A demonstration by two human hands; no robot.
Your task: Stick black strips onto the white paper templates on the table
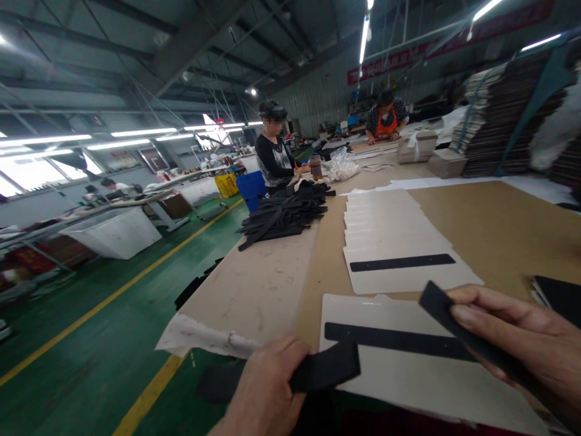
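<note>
The person's right hand (521, 348) pinches one end of a black strip (458, 330) between thumb and fingers, the strip's free end pointing up and to the left, toward the middle of the table. The left hand (267, 393), low at the near edge, closes thumb over fingers on a second black strip (327, 368), which sticks out to the right, toward the other hand. Both grips are narrow and closed on their strips.

Just beyond and between the hands lies a pale card panel (408, 375) with a long black band (394, 340) already lying flat across it. That band's long axis runs left to right, roughly parallel to the near table edge. The right hand's strip hovers over the band's right end, tilted across it; the left hand's strip sits near the band's left end and slightly below it. Each hand is nearest its own end of the panel.

Farther out, a fanned row of similar pale panels (385, 224) recedes along the brown table (499, 230), the nearest one carrying its own black band (402, 262). To the left of these, a loose heap of black strips (285, 215) rests on the table. Beyond the heap stands a co-worker in dark clothes (272, 160), and farther back another person in an orange apron (385, 121) bends over the table. Tall stacks of sheets (503, 115) rise at the right. A green floor (91, 339) with yellow lines runs along the left.
</note>
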